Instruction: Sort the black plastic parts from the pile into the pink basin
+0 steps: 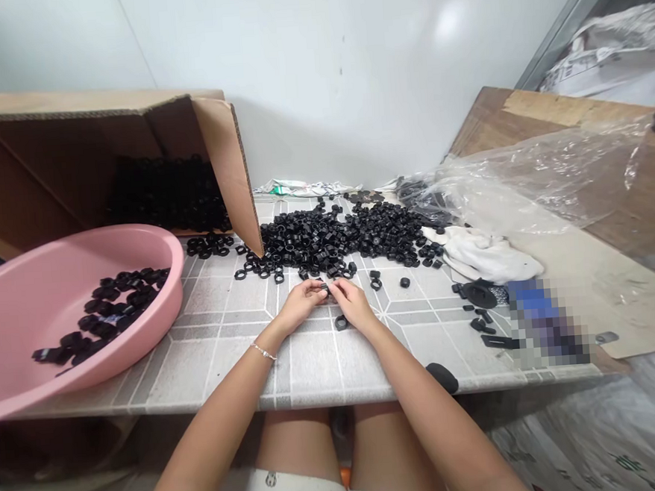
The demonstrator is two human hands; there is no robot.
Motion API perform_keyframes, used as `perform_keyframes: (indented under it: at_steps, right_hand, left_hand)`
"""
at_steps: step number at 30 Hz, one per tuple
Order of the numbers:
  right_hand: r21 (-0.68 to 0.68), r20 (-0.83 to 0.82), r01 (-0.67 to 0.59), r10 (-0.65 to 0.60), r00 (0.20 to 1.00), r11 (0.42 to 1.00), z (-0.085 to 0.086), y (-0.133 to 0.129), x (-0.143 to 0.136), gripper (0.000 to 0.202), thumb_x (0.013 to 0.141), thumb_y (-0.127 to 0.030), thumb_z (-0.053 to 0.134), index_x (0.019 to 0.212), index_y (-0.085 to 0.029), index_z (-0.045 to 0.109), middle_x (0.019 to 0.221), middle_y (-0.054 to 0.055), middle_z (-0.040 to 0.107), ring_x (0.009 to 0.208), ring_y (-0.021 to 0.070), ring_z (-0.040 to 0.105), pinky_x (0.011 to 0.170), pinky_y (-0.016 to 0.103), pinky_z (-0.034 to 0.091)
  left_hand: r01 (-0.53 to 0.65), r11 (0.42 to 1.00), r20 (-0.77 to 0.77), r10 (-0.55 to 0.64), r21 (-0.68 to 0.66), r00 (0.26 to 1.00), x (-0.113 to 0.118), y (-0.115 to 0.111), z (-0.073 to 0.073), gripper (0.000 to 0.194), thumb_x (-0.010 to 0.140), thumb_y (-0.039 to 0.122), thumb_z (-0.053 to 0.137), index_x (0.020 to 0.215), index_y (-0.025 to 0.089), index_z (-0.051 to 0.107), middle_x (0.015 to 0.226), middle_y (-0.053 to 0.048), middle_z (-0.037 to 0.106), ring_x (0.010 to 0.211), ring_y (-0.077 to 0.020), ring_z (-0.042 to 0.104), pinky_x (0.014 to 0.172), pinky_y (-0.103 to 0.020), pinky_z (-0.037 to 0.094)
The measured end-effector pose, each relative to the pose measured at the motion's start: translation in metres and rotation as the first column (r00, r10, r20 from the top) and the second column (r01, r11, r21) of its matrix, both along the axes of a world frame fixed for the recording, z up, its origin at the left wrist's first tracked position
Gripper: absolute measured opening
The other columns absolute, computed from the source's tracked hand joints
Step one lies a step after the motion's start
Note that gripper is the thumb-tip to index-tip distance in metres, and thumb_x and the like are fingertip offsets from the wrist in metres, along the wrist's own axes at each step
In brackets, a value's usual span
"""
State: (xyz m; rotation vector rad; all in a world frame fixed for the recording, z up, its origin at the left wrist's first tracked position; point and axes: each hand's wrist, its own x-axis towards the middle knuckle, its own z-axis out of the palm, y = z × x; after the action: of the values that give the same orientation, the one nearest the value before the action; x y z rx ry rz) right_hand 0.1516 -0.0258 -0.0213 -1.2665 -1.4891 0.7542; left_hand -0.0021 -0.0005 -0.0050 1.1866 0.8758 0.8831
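My left hand and my right hand meet over the middle of the table, fingertips pinched together around a small black plastic part. Fingers cover most of that part, so its exact shape is hidden. Just below my right hand, a loose black ring lies on the checked tablecloth. Beyond both hands spreads a large pile of black plastic rings and caps. A few stray pieces, among them a black ring, lie to the right of my fingers.
A pink basin with black parts stands at left, before a tipped cardboard box holding more. At right lie a white cloth, clear plastic film, a round black piece and several small black pieces. A wall rises behind.
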Motion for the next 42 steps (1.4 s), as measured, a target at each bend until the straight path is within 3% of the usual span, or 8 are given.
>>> perform_keyframes:
  at_steps: [4,9,14,19,22,27,39,42]
  right_hand:
    - [-0.021,0.096,0.078,-0.075,0.993,0.997,0.003,-0.003,-0.001,0.044,0.09,-0.053,0.037,0.062,-0.021,0.051,0.062,0.001,0.054,0.063,0.0165,0.052,0.065,0.029,0.041]
    - [-0.164,-0.196,0.003,-0.036,0.98,0.986,0.002,0.0,0.003,0.048,0.084,-0.062,0.041,0.087,-0.02,0.064,0.076,0.003,0.063,0.061,0.0149,0.052,0.061,0.028,0.041]
    - [-0.214,-0.289,-0.059,-0.006,0.957,0.975,0.004,0.003,0.01,0.049,0.078,-0.065,0.05,0.073,-0.018,0.064,0.068,0.003,0.061,0.059,0.0136,0.05,0.057,0.027,0.039]
    - [-0.16,-0.289,-0.094,0.045,0.956,0.983,0.007,-0.001,0.007,0.038,0.077,-0.056,0.057,0.093,-0.022,0.066,0.094,0.003,0.064,0.067,0.0128,0.053,0.063,0.027,0.042]
    - [-0.179,-0.287,-0.046,-0.007,0.958,0.983,0.005,-0.001,0.007,0.04,0.08,-0.057,0.052,0.07,-0.019,0.063,0.071,0.002,0.059,0.061,0.0132,0.049,0.061,0.028,0.041]
    - [-0.173,-0.311,-0.065,0.008,0.95,0.983,0.004,0.0,0.007,0.04,0.074,-0.058,0.06,0.088,-0.021,0.067,0.079,0.001,0.061,0.064,0.0133,0.051,0.061,0.028,0.042]
    - [-0.22,-0.308,0.002,-0.071,0.949,0.976,0.006,-0.001,0.009,0.048,0.077,-0.063,0.052,0.058,-0.019,0.06,0.05,-0.002,0.044,0.053,0.0127,0.043,0.057,0.028,0.038]
    - [-0.196,-0.329,-0.051,-0.016,0.944,0.979,0.006,-0.001,0.009,0.043,0.074,-0.062,0.057,0.076,-0.02,0.066,0.059,-0.002,0.051,0.056,0.0126,0.045,0.059,0.028,0.04]
  left_hand:
    - [0.013,1.0,-0.023,-0.013,0.004,1.0,0.0,-0.002,0.003,0.043,0.063,0.04,0.08,0.09,0.012,0.061,0.087,-0.004,0.066,0.078,-0.0136,0.061,0.079,-0.03,0.049]
    - [-0.032,0.999,0.062,0.035,-0.042,0.997,-0.002,-0.002,0.002,0.042,0.065,0.036,0.079,0.095,0.013,0.061,0.092,-0.006,0.068,0.077,-0.0139,0.063,0.08,-0.03,0.049]
    - [-0.09,0.994,0.129,0.097,-0.06,0.987,-0.003,0.0,-0.002,0.042,0.066,0.03,0.079,0.1,0.013,0.059,0.089,-0.007,0.068,0.081,-0.0163,0.065,0.082,-0.032,0.048]
    - [-0.075,0.995,0.134,0.084,-0.067,0.987,-0.002,0.0,0.0,0.037,0.068,0.025,0.078,0.098,0.012,0.06,0.09,-0.007,0.068,0.079,-0.0152,0.065,0.083,-0.033,0.048]
    - [-0.086,0.994,0.125,0.095,-0.072,0.988,-0.001,-0.001,0.0,0.035,0.07,0.022,0.076,0.099,0.013,0.059,0.09,-0.007,0.068,0.08,-0.0155,0.066,0.084,-0.033,0.049]
    - [-0.084,0.995,0.141,0.092,-0.059,0.986,0.0,-0.002,-0.001,0.032,0.07,0.019,0.075,0.097,0.012,0.06,0.092,-0.007,0.068,0.081,-0.0152,0.066,0.087,-0.034,0.048]
    - [-0.088,0.991,0.168,0.104,-0.101,0.98,0.0,0.0,-0.005,0.031,0.07,0.019,0.076,0.094,0.013,0.058,0.087,-0.004,0.067,0.08,-0.0147,0.066,0.093,-0.038,0.047]
    - [-0.072,0.994,0.166,0.086,-0.086,0.982,0.001,0.001,-0.006,0.032,0.069,0.019,0.077,0.094,0.013,0.058,0.09,-0.004,0.068,0.08,-0.0143,0.066,0.093,-0.038,0.047]
